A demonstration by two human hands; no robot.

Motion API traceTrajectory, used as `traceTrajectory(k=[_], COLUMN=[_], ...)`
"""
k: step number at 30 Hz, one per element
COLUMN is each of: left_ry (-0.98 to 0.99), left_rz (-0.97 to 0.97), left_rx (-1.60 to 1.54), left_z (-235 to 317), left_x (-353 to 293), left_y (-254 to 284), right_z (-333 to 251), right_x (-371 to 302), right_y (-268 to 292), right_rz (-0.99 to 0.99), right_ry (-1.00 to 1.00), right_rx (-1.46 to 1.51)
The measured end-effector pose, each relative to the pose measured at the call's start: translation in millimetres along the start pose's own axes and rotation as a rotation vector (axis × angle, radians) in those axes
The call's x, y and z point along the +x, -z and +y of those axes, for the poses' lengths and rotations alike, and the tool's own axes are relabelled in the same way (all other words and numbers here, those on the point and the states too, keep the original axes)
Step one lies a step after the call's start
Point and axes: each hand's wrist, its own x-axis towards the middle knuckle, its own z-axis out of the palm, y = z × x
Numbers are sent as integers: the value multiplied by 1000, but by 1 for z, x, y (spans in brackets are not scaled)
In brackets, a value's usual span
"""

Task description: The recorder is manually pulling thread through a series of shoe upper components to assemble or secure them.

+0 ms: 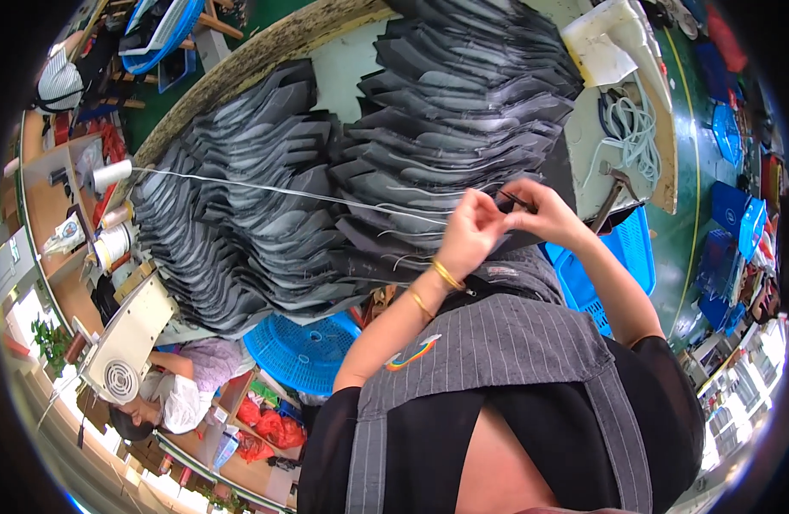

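Observation:
Both my hands meet above the near right edge of the grey-black pieces. A thin white tape [313, 194] stretches across the table from a white spool [112, 176] at the left into the fingers of my left hand [471, 230], which are pinched together. My right hand [544, 212] touches it, with bent fingers around a small dark object [518, 202] whose kind is mostly hidden. Beneath and beyond my hands lie overlapping rows of flat, dark grey cut pieces [463, 111]. Short loose ends of pale tape [409, 259] lie near my left wrist.
A hammer [615, 190] and a coil of pale cord [630, 128] lie at the table's right. Blue plastic baskets [304, 347] stand below the table on both sides. A cream-coloured machine [129, 338] is at the lower left, with another person [176, 390] behind it.

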Motion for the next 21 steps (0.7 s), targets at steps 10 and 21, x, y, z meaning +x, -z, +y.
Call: traceTrajectory(k=[10, 21], left_ry=[-290, -442], left_rz=[68, 237], left_rx=[922, 1311], left_z=[47, 65], left_x=[40, 82], left_y=[60, 114], right_z=[18, 24], right_x=[44, 74], right_y=[25, 33], right_rz=[412, 533], right_ry=[156, 20], right_rx=[-310, -605])
